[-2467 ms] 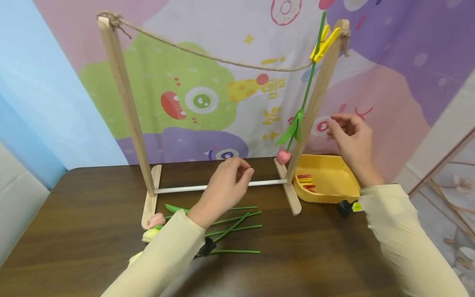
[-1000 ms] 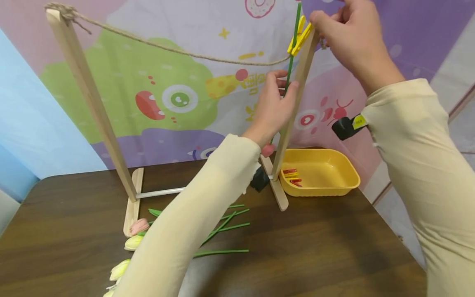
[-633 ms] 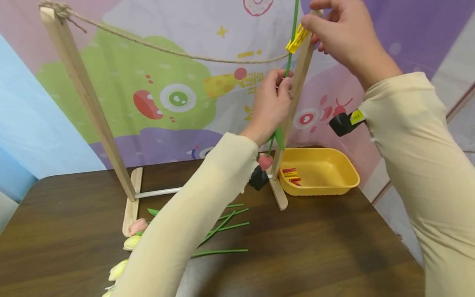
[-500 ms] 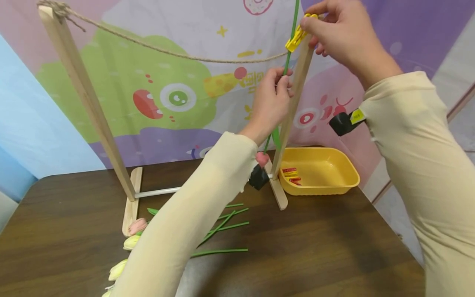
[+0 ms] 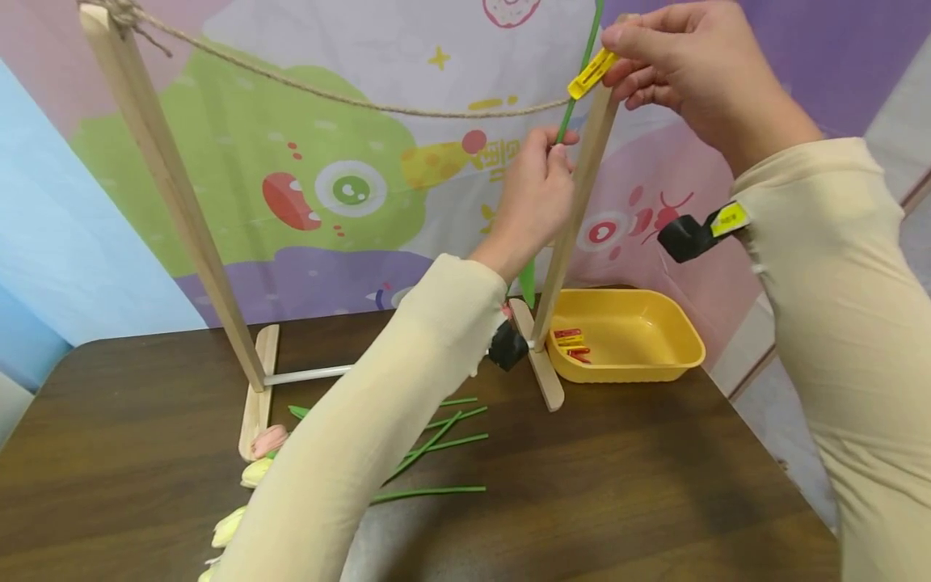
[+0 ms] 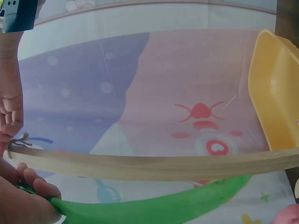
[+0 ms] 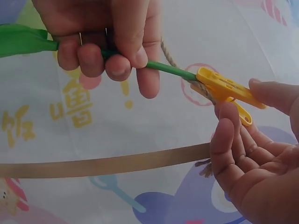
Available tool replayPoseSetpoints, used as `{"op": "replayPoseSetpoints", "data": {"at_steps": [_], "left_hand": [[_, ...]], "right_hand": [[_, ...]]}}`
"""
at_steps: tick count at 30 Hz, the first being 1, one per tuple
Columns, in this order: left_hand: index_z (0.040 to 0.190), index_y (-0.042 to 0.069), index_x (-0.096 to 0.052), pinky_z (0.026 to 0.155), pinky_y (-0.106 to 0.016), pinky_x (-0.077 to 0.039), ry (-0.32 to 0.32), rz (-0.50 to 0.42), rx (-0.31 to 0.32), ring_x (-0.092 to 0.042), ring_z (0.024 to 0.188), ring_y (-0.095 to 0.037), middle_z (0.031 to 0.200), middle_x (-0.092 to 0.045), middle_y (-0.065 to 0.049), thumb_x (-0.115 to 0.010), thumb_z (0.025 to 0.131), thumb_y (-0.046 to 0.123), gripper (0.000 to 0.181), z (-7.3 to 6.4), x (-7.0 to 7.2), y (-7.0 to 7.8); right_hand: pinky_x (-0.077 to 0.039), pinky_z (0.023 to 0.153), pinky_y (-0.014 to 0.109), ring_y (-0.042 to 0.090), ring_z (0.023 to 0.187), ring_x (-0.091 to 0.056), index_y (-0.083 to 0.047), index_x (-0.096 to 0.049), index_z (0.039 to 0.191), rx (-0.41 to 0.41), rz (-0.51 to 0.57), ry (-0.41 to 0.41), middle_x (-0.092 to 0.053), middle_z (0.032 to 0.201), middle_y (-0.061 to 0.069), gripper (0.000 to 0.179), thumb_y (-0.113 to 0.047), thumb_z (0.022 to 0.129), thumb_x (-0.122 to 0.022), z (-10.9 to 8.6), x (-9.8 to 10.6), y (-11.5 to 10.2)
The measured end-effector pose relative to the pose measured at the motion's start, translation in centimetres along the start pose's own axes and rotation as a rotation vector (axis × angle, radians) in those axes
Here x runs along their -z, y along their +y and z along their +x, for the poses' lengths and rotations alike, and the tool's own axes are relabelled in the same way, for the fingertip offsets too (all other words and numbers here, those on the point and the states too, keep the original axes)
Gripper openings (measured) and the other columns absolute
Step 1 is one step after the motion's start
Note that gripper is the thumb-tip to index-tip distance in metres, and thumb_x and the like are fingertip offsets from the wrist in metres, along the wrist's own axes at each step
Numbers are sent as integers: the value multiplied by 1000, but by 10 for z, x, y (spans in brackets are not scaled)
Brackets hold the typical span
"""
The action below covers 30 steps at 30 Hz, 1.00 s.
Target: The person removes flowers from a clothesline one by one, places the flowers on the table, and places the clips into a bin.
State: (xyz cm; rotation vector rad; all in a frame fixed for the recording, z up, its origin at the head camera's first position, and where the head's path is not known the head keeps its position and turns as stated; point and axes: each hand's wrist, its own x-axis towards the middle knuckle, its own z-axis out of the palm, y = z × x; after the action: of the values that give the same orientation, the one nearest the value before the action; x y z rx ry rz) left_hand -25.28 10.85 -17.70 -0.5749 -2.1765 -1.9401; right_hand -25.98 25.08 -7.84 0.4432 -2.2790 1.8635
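Note:
My left hand (image 5: 531,198) grips the green stem (image 7: 170,70) of an artificial tulip just below the rope (image 5: 407,109). The tulip hangs head down, its pink bloom (image 6: 287,215) mostly hidden by my sleeve in the head view. Its green leaf (image 6: 154,205) dangles below the left hand. My right hand (image 5: 709,77) pinches a yellow clothespin (image 7: 229,88) between thumb and fingers, beside the right post (image 5: 582,194). The clothespin sits where stem and rope meet; whether its mouth is parted I cannot tell.
A yellow tray (image 5: 640,376) holding several red and yellow clothespins (image 5: 570,339) stands right of the frame. Several tulips with green stems (image 5: 436,491) lie on the brown table (image 5: 618,485), partly under my left sleeve. The left post (image 5: 170,194) holds the rope's other end.
Both hands came up from apart: the left took hold of the hanging tulip's stem, the right pinched the clothespin's handles. The bloom has swung left behind my sleeve.

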Motion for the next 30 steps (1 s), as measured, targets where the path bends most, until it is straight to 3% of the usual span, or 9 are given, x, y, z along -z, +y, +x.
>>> {"op": "replayPoseSetpoints", "data": {"at_steps": [9,16,21,26,30], "left_hand": [[119,6,-52,69,-16,-35,15,71,13,-42,75,-11,89,-48,-3,-30,103,22,31,2,3,5],[114,2,-51,79,-20,-39,33,135,0,-48,86,-14,112,-58,-10,-29,103,18,29,3,6,1],[108,3,-50,80,-20,-42,18,178,22,-52,83,-16,111,-56,-9,-28,103,18,27,-2,13,-3],[99,2,-48,75,-23,-38,-17,303,-1,-44,79,-16,90,-49,-6,-29,103,21,27,-10,22,-8],[93,3,-44,67,-24,-34,-88,411,0,-40,74,-17,81,-40,-4,-26,103,25,30,-18,30,-13]], "right_hand": [[-49,60,17,17,64,-57,2,-68,88,8,40,60,-63,75,9,25,-19,76,-76,1,-4,-2],[-47,60,18,18,62,-52,3,-69,85,91,79,96,-64,74,9,19,-15,79,-73,0,-6,1],[-46,59,20,19,63,-49,3,-69,83,139,158,164,-62,74,9,14,-10,80,-71,0,-5,3],[-46,61,21,19,66,-49,5,-67,82,148,268,241,-58,77,10,13,-7,79,-73,-1,-4,5],[-47,62,22,20,66,-49,6,-65,86,153,367,303,-58,78,12,12,-3,80,-71,-3,-2,5]]}}
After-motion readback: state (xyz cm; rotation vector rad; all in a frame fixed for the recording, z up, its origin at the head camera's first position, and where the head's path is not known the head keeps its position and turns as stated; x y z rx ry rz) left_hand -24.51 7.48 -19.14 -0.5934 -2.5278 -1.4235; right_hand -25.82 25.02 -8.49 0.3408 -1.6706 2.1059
